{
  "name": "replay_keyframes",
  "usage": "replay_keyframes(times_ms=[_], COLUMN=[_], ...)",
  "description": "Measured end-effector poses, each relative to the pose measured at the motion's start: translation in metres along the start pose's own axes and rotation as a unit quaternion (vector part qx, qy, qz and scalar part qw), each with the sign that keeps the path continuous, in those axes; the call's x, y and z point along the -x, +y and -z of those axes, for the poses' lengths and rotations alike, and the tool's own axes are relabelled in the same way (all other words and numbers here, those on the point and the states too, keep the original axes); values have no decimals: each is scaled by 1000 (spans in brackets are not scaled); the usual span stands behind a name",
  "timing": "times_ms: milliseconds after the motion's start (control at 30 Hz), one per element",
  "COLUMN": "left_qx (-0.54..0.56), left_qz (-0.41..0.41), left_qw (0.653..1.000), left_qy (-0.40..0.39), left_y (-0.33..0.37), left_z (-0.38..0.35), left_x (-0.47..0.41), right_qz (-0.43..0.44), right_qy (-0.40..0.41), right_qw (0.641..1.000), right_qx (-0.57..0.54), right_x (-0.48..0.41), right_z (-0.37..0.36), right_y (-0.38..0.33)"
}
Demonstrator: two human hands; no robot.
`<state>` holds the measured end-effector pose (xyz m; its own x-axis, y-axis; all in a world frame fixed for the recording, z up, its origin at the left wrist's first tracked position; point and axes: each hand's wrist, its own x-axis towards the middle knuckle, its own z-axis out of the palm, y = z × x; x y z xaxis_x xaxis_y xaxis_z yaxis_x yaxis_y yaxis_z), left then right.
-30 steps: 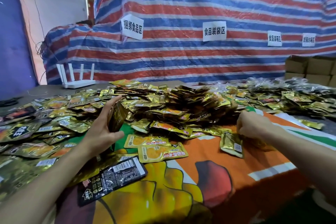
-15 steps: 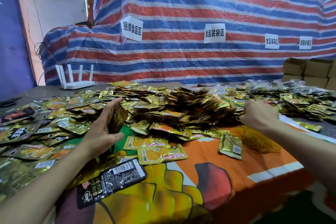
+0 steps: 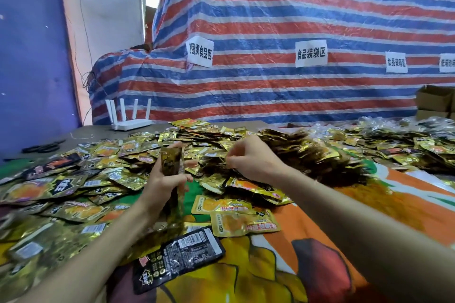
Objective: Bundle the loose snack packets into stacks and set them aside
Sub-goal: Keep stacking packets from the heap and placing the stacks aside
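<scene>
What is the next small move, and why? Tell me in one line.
Probably bring the right hand across to the stack of packets and bind it. The left hand grips that stack upright, unbound as far as shows, and the right hand's fingers are pinched close beside it; what, if anything, they pinch is too small to tell.

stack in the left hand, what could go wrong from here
1. The left hand alone grips the stack of packets upright; it could fan out or slip before it is tied.
2. The right hand hovers close over the loose packets; strays might get caught in.
3. The left forearm passes by the black packet; it may drag it.
</scene>
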<state>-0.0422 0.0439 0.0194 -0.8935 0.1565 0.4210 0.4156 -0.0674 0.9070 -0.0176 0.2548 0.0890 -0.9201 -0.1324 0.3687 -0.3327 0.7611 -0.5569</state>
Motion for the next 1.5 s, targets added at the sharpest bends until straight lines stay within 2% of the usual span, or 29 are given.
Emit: replay_keyframes(times_ms=[133, 233, 367, 567, 700, 767, 833, 933, 1133, 1233, 1333, 1400, 1433, 1500], left_qx=[51, 75, 82, 62, 58, 50, 44, 48, 43, 43, 83, 144, 180, 239], left_qz=[84, 133, 172, 177, 182, 190, 197, 209, 220, 230, 230, 223, 220, 215], left_qw=[995, 987, 980, 979, 979, 978, 978, 976, 975, 972, 969, 964, 958, 945], left_qy=[29, 50, 57, 78, 70, 63, 50, 31, 5, -10, -24, -25, -30, -50], left_y=[4, 4, -2, 8, 10, 10, 12, 11, 11, 10, 9, 8, 8, 8], left_z=[3, 9, 12, 11, 15, 16, 17, 16, 16, 18, 20, 21, 22, 24], left_x=[0, -2, -5, -3, -2, 0, 1, 0, 0, 0, -1, -2, -2, -2], right_qz=[4, -9, -40, -68, -72, -71, -87, -97, -33, -22, -66, -117, -132, -115], right_qy=[-1, 19, 18, -68, -188, -170, -107, -32, 30, 31, 2, -40, -83, -201], right_qw=[987, 961, 934, 907, 832, 845, 876, 899, 951, 960, 955, 936, 916, 850], right_qx=[-159, -277, -355, -410, -517, -501, -463, -426, -306, -278, -290, -329, -371, -472], right_x=[-23, -28, -24, -24, -26, -27, -26, -26, -22, -23, -24, -24, -24, -22], right_z=[-49, -76, -97, -96, -94, -95, -98, -99, -98, -98, -96, -93, -90, -85], right_y=[-22, -22, -7, 10, 13, 12, 12, 13, 10, 11, 12, 13, 13, 13])
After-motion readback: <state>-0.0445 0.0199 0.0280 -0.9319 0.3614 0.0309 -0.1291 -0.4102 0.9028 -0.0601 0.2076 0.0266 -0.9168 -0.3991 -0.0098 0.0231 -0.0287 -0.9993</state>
